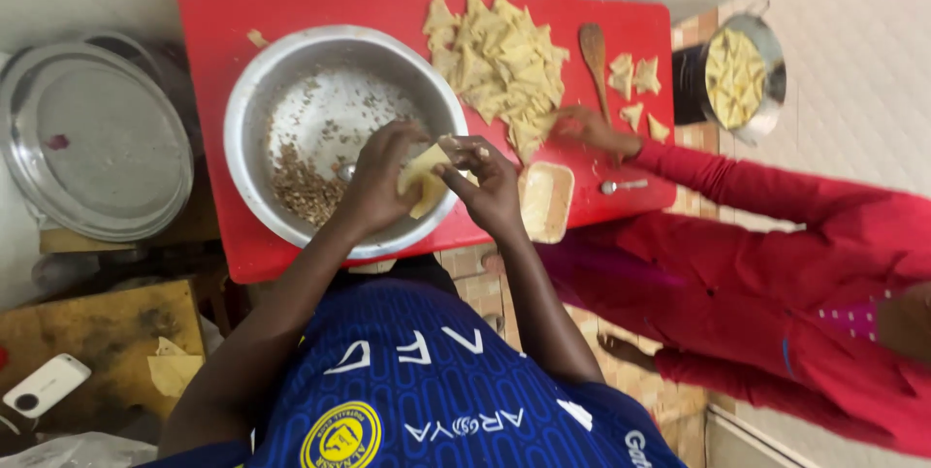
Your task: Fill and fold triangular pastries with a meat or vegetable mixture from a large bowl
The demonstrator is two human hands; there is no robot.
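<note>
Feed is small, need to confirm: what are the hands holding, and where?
Both the left hand and right hand pinch one folded dough piece by its opposite edges.

Both forearms reaching forward and converging, left hand [380,177] curled with fingers bent inward, right hand [487,187] facing it, fingertips of both nearly meeting, pinched together, thumbs tucked just behind the fingertips.

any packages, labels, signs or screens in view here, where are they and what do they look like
Round badge: shirt front, bottom centre; yellow with blue ring.
White lettering: across the blue shirt.
White device: bottom left on a wooden board; rounded rectangle with a dark round spot, no screen showing.
No packages or signs.
</note>
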